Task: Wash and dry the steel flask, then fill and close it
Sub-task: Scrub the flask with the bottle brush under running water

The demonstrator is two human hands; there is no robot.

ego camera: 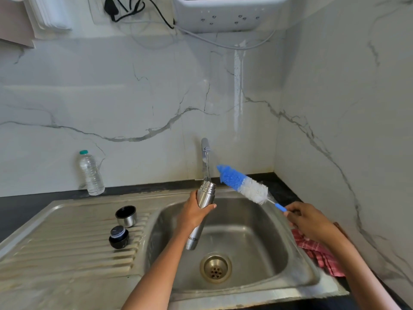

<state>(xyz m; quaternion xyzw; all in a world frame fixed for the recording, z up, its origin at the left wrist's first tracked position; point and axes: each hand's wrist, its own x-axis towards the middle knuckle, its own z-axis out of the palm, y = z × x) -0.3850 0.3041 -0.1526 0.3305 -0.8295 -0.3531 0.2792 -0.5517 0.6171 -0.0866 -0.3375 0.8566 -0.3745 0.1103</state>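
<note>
Both forearms enter from the bottom edge and extend forward over the sink basin (257, 233). From there, items follow by size.

Sink: a stainless unit set into a dark counter, with a ribbed draining board (67, 240) on its left and a round drain (215, 267) in the basin floor.

Tap (205, 157): it stands behind the basin, its spout directly above the flask mouth. A thin stream runs from the spout toward that mouth.

Steel flask (206, 193): held over the basin, open end up and tilted slightly, its base lower and nearer the camera.

Left hand (196, 211): palm against the upper body of the flask, fingers curled round its far side, thumb pressed across the near side.

Bottle brush (243, 183): blue bristles at the tip, white bristles behind, on a wire stem with a blue handle. It is raised at an angle, tip pointing up and left, near the flask mouth but apart from it.

Right hand (310, 220): held above the right rim of the sink, fingertips pinching the end of the brush handle.

Plastic water bottle (91, 174): upright on the counter behind the draining board.

Red checked cloth (319, 253): on the counter right of the sink.

Steel cup lid (126, 216) and black stopper (119, 237): on the draining board, near each other.
</note>
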